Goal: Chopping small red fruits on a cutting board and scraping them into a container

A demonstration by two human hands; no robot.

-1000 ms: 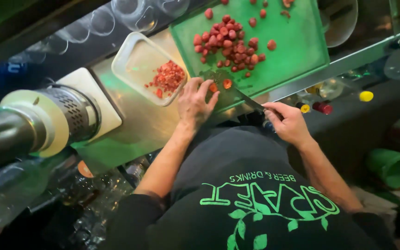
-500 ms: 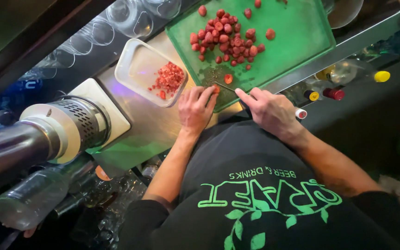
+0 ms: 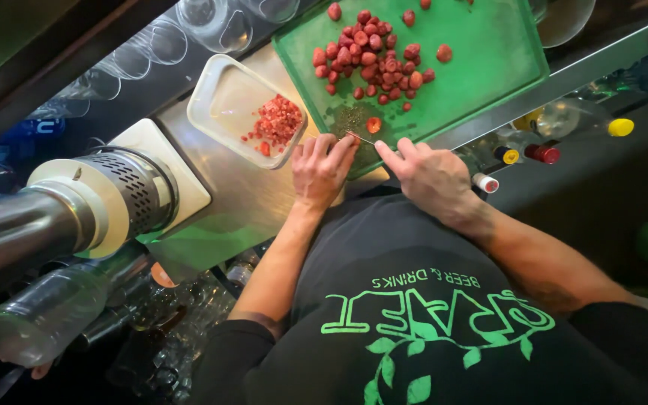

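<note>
A green cutting board [image 3: 489, 60] lies on the steel counter with a heap of red strawberries [image 3: 373, 56] on it. One strawberry half [image 3: 373, 124] sits near the board's front edge. My left hand [image 3: 321, 169] rests at that edge, fingertips on a small red piece. My right hand [image 3: 430, 176] grips a knife [image 3: 361, 138] whose thin blade points toward the left fingertips. A clear plastic tub [image 3: 223, 101] with chopped red pieces [image 3: 275, 124] stands left of the board.
A round metal machine head [image 3: 103, 199] on a white base sits at the left. Upturned glasses [image 3: 211, 19] line the back. Bottles with yellow, red and white caps [image 3: 541, 152] stand below the counter at right; more glassware lies lower left.
My right hand has moved left along the board's front edge, bringing the knife up to my left fingertips. The view has shifted slightly.
</note>
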